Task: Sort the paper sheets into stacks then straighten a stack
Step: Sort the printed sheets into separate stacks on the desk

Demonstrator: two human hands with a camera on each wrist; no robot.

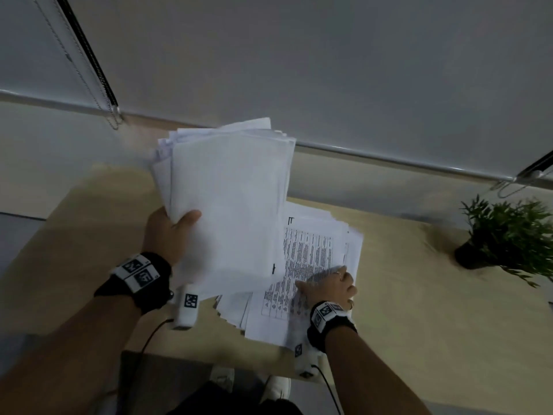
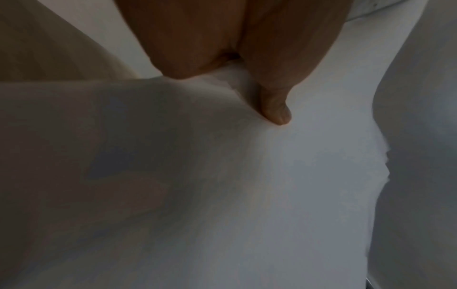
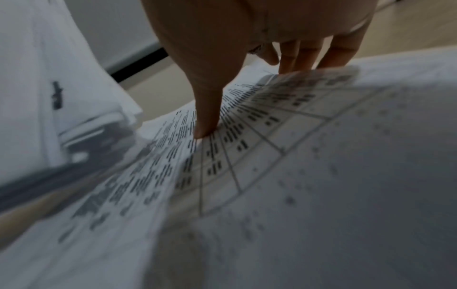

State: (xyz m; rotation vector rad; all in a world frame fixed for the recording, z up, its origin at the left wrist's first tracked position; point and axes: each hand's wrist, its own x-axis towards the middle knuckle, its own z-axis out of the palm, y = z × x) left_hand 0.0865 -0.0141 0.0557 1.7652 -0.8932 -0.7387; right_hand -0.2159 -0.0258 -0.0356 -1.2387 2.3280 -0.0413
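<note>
Right hand pinches the printed sheet atop the table pile; left hand grips a blank stack, long axis pointing away past its fingers.

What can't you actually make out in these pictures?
- Print on the table sheets: too blurred to read, head and right wrist views.
- Left hand's fingers: behind the held stack.
- Stack's other face: turned away.
- Plant pot: dark, leaves cover it.
</note>
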